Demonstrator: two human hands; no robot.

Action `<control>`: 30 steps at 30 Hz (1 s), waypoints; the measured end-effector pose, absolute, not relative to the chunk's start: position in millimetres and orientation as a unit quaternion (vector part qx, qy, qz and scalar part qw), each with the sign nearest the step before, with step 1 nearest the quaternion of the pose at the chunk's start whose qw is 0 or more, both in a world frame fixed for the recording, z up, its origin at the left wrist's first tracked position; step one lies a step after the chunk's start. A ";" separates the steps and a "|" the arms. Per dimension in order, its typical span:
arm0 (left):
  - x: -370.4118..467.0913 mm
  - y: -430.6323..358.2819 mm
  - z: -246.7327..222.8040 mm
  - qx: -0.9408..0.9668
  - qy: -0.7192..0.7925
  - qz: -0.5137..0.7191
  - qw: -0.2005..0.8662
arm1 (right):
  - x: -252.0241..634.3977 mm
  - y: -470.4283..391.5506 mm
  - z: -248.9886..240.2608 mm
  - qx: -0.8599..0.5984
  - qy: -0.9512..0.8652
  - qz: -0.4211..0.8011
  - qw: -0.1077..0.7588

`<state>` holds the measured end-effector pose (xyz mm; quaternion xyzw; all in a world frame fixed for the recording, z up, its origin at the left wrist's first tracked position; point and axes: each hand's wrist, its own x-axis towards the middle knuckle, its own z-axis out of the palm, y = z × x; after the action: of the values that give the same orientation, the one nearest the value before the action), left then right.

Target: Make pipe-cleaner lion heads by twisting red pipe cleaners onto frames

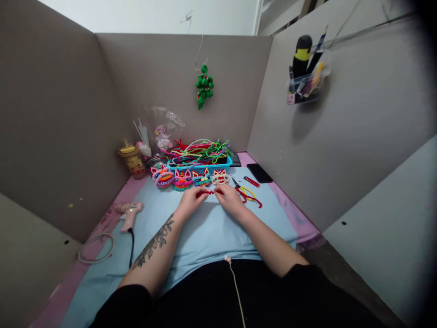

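Between my two hands runs a short red pipe cleaner (210, 192) with a wavy, coiled look. My left hand (193, 200) pinches one end, and my right hand (229, 198) grips the other; the fingertips partly hide it. Just behind them stands a row of several fuzzy animal-face pieces, among them a cream one (220, 176), a teal one (201, 176) and a pink one with an orange horn (183, 179). To the right of my right hand lie yellow-handled scissors (248, 195), with another red pipe cleaner (255, 202) curved beside them.
A blue basket (200, 167) heaped with coloured pipe cleaners stands at the back. A pink glue gun (131, 215) with a cable lies left; a yellow-lidded cup (132, 159) is behind it. A red cutter (251, 181) and black phone (259, 173) lie right. Grey partitions (232, 91) surround the table.
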<state>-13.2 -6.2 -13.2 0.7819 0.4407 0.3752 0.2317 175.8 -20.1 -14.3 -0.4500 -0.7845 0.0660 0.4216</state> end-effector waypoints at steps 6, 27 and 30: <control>-11.6 -8.2 -9.5 0.779 0.449 0.372 0.232 | 175.6 -19.8 -16.8 -0.445 -0.758 0.110 0.464; -16.4 -20.9 4.1 0.670 0.440 0.591 0.093 | 172.1 -15.8 11.9 -0.422 -0.577 0.362 0.599; -9.9 -18.8 3.9 0.654 0.413 0.545 0.324 | 164.8 -13.6 25.7 -0.354 -0.530 0.478 0.604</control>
<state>-9.9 -18.8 3.9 0.6540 0.4128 0.5452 0.3235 164.8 -13.6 25.7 -0.3536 -0.5304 0.4783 0.6040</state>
